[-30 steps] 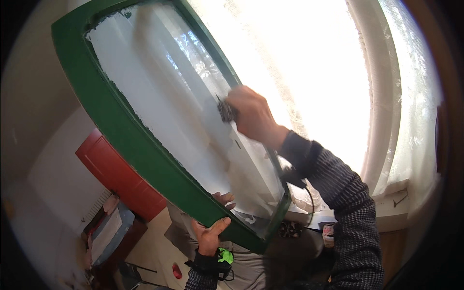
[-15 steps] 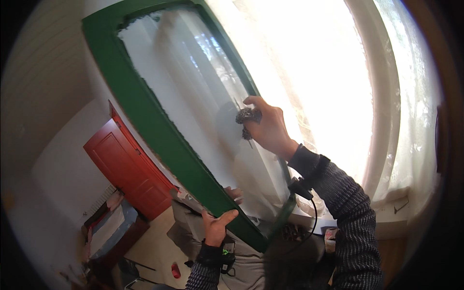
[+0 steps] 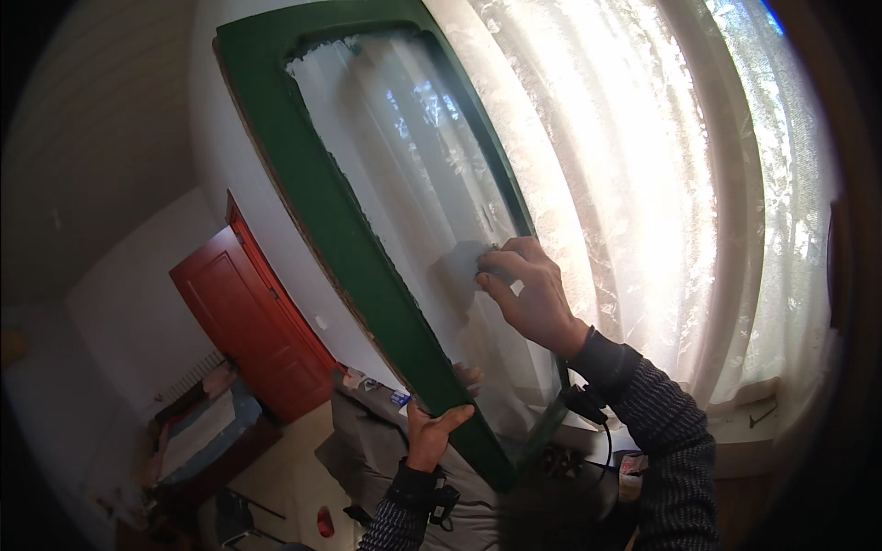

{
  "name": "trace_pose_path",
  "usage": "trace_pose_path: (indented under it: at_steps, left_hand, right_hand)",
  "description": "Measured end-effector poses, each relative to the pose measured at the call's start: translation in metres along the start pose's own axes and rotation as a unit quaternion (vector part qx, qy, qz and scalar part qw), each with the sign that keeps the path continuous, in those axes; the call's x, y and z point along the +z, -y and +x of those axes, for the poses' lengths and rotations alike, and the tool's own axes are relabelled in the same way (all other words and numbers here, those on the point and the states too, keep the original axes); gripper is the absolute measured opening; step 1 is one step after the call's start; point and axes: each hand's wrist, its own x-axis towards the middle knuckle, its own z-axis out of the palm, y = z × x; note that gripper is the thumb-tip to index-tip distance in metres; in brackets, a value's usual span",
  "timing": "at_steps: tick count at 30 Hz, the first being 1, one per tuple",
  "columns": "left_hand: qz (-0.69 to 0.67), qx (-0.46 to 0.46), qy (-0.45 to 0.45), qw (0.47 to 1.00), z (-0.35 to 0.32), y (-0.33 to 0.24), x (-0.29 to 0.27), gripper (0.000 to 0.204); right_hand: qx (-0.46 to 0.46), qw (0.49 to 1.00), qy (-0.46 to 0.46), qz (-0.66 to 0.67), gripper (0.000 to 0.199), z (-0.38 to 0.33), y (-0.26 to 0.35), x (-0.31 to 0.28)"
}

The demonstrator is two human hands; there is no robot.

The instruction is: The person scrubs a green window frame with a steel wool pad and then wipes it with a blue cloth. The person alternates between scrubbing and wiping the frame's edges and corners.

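Green-framed glass panel (image 3: pixel 395 197) stands tilted in front of the person, with its right side near the sheer curtain (image 3: pixel 634 184); what carries its lower end, I cannot tell. Along the glass, the edge of the green paint is ragged. The right hand (image 3: pixel 536 292) is at the lower half of the glass, its fingers closed on a small dark wad (image 3: pixel 493 247), mostly hidden. The left hand (image 3: pixel 434 435) grips the lower left frame edge, thumb on the front face. I judge that the step in hand is rubbing the glass; the next move calls for even, light pressure and a steady left hold. Farther away are a grey cover (image 3: pixel 363 427) and a red door (image 3: pixel 257 321).
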Motion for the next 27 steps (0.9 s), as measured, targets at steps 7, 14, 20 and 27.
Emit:
trace_pose_path:
  at_steps: [7, 14, 20, 27]
  left_hand:
    - [0.008, -0.023, -0.024, 0.999, -0.001, 0.004, -0.004, 0.071]
    - [-0.010, -0.016, -0.022, 1.000, -0.001, -0.003, 0.004, 0.068]
    - [0.010, -0.032, -0.030, 0.999, -0.001, -0.003, 0.001, 0.067]
    - [0.009, -0.005, -0.014, 1.000, -0.001, -0.002, 0.001, 0.067]
  right_hand:
    - [-0.156, 0.985, -0.018, -0.076, 0.037, 0.002, -0.006, 0.004]
    - [-0.038, 0.996, -0.023, -0.081, 0.010, 0.071, -0.025, -0.016]
    - [-0.119, 0.988, 0.006, -0.099, 0.010, 0.086, -0.019, -0.020]
    - [-0.094, 0.990, -0.003, -0.104, 0.011, 0.094, -0.020, -0.021]
